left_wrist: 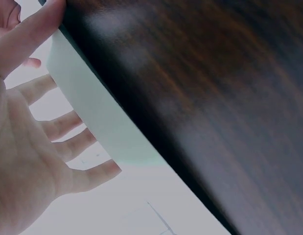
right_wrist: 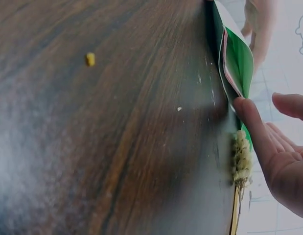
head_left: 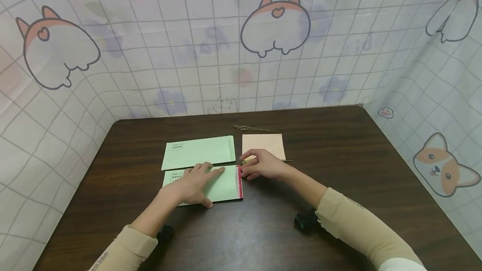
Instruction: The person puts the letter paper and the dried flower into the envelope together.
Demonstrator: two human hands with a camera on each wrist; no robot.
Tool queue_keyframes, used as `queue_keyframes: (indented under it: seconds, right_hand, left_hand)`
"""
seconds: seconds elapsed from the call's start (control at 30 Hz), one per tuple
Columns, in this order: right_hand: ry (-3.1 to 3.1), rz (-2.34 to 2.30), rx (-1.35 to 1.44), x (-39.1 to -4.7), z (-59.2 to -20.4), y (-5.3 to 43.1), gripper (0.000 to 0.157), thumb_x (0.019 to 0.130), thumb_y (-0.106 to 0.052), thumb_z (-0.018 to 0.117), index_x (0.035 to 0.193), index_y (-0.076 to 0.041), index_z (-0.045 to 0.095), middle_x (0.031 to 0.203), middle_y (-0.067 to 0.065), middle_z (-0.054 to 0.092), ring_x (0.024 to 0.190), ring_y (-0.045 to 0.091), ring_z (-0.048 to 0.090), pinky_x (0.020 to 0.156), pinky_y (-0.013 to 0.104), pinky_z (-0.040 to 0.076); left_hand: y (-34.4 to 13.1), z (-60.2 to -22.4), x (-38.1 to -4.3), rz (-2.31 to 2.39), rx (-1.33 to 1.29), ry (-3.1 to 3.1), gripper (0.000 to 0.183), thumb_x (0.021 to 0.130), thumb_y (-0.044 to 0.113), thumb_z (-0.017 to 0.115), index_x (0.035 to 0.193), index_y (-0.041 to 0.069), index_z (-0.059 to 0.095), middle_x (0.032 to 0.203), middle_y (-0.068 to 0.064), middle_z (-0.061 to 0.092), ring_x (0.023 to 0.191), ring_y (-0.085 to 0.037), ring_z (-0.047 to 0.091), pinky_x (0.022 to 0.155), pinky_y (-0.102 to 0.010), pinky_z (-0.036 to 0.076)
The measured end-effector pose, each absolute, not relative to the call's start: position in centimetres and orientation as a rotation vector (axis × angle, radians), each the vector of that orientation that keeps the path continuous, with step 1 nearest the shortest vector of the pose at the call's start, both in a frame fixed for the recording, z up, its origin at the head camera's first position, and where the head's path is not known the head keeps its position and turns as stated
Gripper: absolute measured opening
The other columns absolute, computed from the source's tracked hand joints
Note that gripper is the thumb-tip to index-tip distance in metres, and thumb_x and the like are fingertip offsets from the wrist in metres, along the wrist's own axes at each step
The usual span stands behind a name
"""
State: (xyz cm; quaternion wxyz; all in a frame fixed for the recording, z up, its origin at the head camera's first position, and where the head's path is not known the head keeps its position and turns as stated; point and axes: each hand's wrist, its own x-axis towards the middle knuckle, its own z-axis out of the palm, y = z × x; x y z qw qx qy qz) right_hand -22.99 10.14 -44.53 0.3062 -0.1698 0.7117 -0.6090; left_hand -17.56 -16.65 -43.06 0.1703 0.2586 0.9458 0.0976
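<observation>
My left hand (head_left: 193, 185) rests with spread fingers on a light green envelope (head_left: 223, 187), holding it against the table. From the envelope's right end sticks a strip of pink-edged paper (head_left: 239, 184). My right hand (head_left: 265, 164) is at that end. In the right wrist view the envelope's mouth (right_wrist: 243, 63) gapes, showing green inside, and one fingertip touches its edge while the thumb stands apart. A dried flower sprig (right_wrist: 242, 159) lies close beside that hand, partly hidden by it in the head view.
Another green envelope (head_left: 197, 154) lies just behind the first. To its right are a square beige sheet (head_left: 265, 143) and a dried grass stalk (head_left: 256, 129). A small yellow bit (right_wrist: 90, 59) and pale crumbs lie on the dark wooden table (head_left: 339, 137). Patterned curtains surround the table.
</observation>
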Motion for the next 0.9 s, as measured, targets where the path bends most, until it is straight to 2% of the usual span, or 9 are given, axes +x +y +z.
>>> queue_keyframes:
  seconds: [0.37,0.9]
  right_hand:
    - [1.83,-1.642,-0.462,-22.9,-44.9,9.6,0.043,0.097,0.007,0.064,0.135,0.014,0.047,0.117,0.027,0.069,0.099,0.031,0.073,0.088,0.047,0.057]
    - [1.811,-1.605,-0.539,-22.4,-45.0,10.6,0.042,0.099,0.001,0.063,0.137,0.013,0.048,0.124,0.028,0.065,0.112,0.039,0.067,0.093,0.047,0.055]
  left_hand:
    - [-16.7,-43.2,-17.6,0.262,0.736,2.684,0.103,0.075,0.037,0.093,0.161,0.02,0.038,0.152,-0.019,0.037,0.139,-0.04,0.036,0.102,-0.063,0.034]
    - [-16.6,-43.0,-17.5,0.256,0.727,2.679,0.103,0.077,0.039,0.092,0.161,0.02,0.037,0.154,-0.02,0.036,0.141,-0.041,0.034,0.103,-0.065,0.033]
